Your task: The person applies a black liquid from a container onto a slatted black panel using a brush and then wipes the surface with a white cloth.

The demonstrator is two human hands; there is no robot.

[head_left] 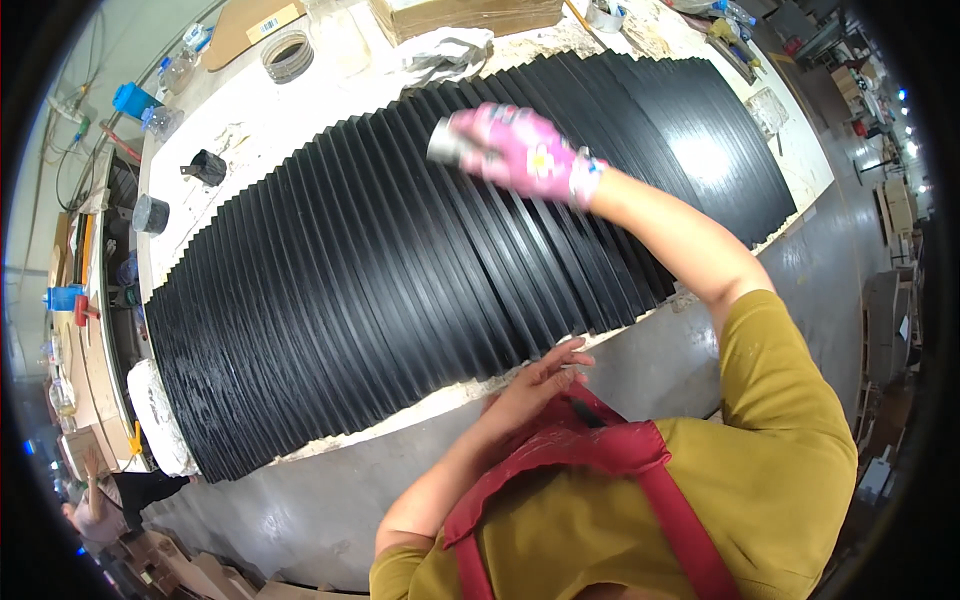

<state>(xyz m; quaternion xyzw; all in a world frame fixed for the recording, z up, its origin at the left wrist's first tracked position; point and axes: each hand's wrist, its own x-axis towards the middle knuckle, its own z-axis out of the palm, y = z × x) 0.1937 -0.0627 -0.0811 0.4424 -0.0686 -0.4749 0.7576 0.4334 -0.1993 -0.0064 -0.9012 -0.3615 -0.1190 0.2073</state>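
A long black pleated bellows cover lies stretched across the table, its many folds running from the far side to the near edge. My right hand, in a pink flowered glove, is over the far middle of the folds. It is closed round a small whitish piece, blurred by motion, whose kind I cannot make out. Bare, my left hand rests at the near edge of the table beside the bellows, fingers stretched out to the right and no object visible in it.
Along the far side lie a crumpled grey-white cloth, a roll of tape and a cardboard box. A black cup and a dark round can stand at left. Another person is at lower left.
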